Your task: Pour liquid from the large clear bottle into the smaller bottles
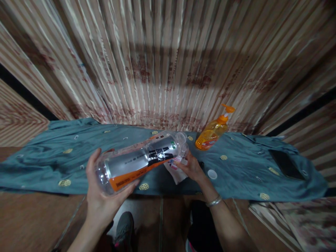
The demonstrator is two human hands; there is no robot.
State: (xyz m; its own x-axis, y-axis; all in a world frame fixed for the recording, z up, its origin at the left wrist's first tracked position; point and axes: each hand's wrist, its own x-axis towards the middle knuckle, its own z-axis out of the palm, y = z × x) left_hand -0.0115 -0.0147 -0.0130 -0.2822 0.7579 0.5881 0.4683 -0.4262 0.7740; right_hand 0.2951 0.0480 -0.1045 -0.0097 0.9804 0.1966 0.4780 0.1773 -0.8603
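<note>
A large clear plastic bottle [135, 161] with a silver, black and orange label lies tilted in the air above the cloth, its neck end up to the right. My left hand [102, 192] is wrapped round its base, thumb along the lower side. At the neck end, my right hand [193, 166] is closed against the bottle, with part of its fingers hidden behind it. Below the bottle and beside my right fingers shows a white printed packet [177, 173], partly covered; whether the fingers touch it I cannot tell.
An orange pump bottle [212, 133] stands at the back of the teal patterned cloth [238, 175]. A small white disc [212, 174] lies right of my right hand, a dark phone [286, 164] farther right. Pleated curtain [162, 70] hangs behind; tiled floor [152, 224] is below.
</note>
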